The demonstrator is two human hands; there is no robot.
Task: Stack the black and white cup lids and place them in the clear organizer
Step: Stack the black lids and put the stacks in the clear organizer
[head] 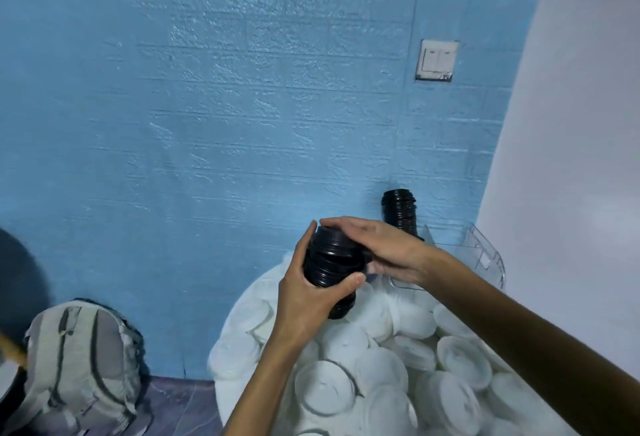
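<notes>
My left hand (304, 300) grips a stack of black lids (330, 262) from below, thumb across its front. Over the top of that stack lies my right hand (384, 248), its fingers curved round the upper lids. Both hands hold the stack above a heap of white lids (377, 366). Behind them a second stack of black lids (401, 213) leans in the clear organizer (485, 255) against the blue wall.
A grey backpack (83, 363) sits on the floor at lower left. The blue textured wall (242, 123) is close behind, with a light switch (437, 59). A white wall (581, 158) closes the right side.
</notes>
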